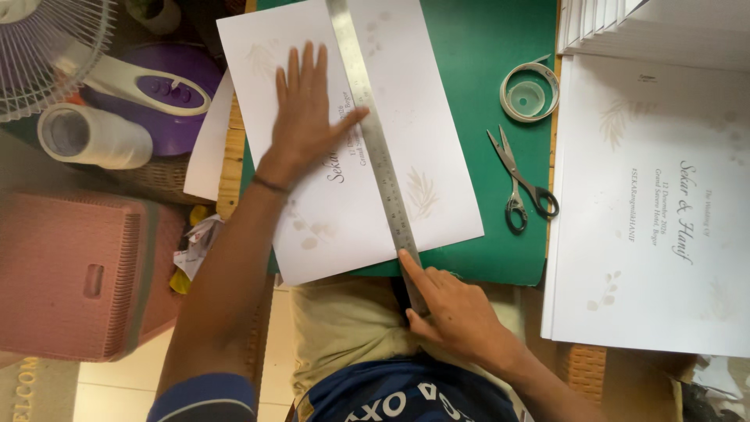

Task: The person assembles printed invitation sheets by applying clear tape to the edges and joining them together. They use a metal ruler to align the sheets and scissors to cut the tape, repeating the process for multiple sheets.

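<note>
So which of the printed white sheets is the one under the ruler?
The sheet on the green mat, pressed flat by the left hand, with the steel ruler across it. The others are stacked at right, untouched.

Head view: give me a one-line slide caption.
Left hand presses a printed sheet and metal ruler onto a green mat; right hand at the ruler's near end.

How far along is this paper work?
Done: the ruler lies along the printed sheet on the green mat. In hand: the left hand presses sheet and ruler; the right hand holds the ruler's near end. Left: a stack of printed sheets waits.
</note>
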